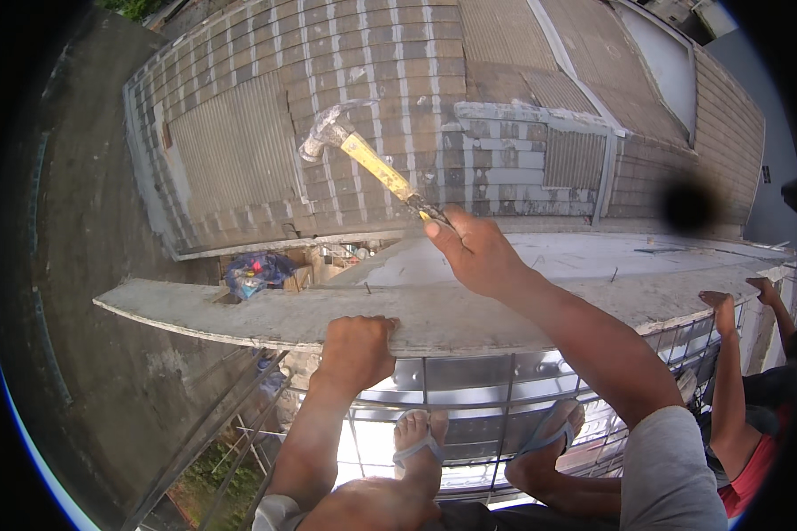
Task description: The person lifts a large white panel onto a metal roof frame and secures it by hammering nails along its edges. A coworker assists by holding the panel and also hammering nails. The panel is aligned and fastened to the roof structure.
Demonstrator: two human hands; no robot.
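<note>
My right hand (pixel 476 252) is closed round the dark grip of a claw hammer (pixel 376 168), held raised above a concrete ledge (pixel 469 320). The hammer has a worn yellow handle, and its metal head points up and to the left. My left hand (pixel 358 352) is closed at the near edge of the ledge, its knuckles up. Whatever its curled fingers hold is hidden. A thin nail or wire end (pixel 367 288) stands up from the ledge just beyond that hand.
My feet in sandals (pixel 419 442) stand on a metal grid (pixel 502 416) over shiny sheets. At right, a person's hand (pixel 719 301) rests on the ledge. Beyond lies a patched tiled roof (pixel 376 53). A blue plastic bundle (pixel 259 273) sits behind the ledge; the ground is far below left.
</note>
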